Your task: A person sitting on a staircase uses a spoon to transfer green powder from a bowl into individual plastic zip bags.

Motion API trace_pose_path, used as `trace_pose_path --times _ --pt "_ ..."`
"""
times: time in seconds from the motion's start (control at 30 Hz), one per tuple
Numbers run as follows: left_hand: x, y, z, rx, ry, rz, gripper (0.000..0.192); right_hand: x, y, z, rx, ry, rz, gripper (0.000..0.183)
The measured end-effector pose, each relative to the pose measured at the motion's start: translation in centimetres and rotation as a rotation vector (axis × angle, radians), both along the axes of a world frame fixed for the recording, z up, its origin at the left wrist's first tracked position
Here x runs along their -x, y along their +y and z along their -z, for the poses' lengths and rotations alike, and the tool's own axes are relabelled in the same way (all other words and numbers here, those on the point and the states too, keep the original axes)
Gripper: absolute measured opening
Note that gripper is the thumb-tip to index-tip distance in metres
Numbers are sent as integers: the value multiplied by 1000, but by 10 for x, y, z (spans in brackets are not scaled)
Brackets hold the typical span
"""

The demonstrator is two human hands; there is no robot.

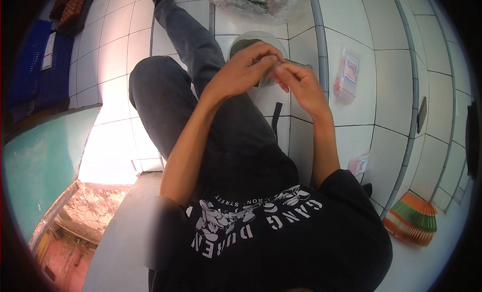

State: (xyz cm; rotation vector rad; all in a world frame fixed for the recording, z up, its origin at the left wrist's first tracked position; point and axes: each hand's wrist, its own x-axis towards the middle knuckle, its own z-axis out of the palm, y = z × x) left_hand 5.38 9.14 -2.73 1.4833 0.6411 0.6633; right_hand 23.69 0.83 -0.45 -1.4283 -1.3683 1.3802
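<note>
My left hand (252, 67) and my right hand (299, 81) meet over a round translucent tub (280, 41) that holds a dark green substance (241, 46). Between my fingertips is a small piece of clear plastic (272, 71), seemingly a bag, which both hands pinch; part of it hangs down below them. My fingers partly hide the tub and the plastic. Beyond the tub lies a large clear plastic bag (263, 13) with dark green packets in it.
On the tiled step (350, 115) to the right lie a pack of clear plastic bags (345, 79) and a smaller pack (359, 165). A striped woven fan-like item (412, 220) stands lower right. Blue crates (34, 66) and an egg tray (75, 7) are at upper left. A black strap (277, 120) lies near my leg.
</note>
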Motion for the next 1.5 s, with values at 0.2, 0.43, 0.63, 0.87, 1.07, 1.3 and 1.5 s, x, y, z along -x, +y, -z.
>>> trace_pose_path --times 0.2,0.43,0.63,0.87,1.07,1.3,1.5 --pt "0 -1 1 318 -106 194 30 7 -1 -8 -91 353 292 25" --pt "8 2 -8 555 -406 192 33 2 1 -22 130 558 -146 22" --pt "15 3 -12 499 -38 313 46 -6 8 -31 78 144 -221 23" --pt "16 -5 -18 481 -65 624 34 12 7 -49 228 -110 -117 30" --pt "20 6 -7 370 27 310 38 -10 28 -26 -65 -112 239 35" --pt "25 23 -8 447 -261 -411 43 -46 30 28 60 -1177 3 33" --pt "26 28 -5 527 -386 -466 40 -64 38 16 150 -561 -69 17"
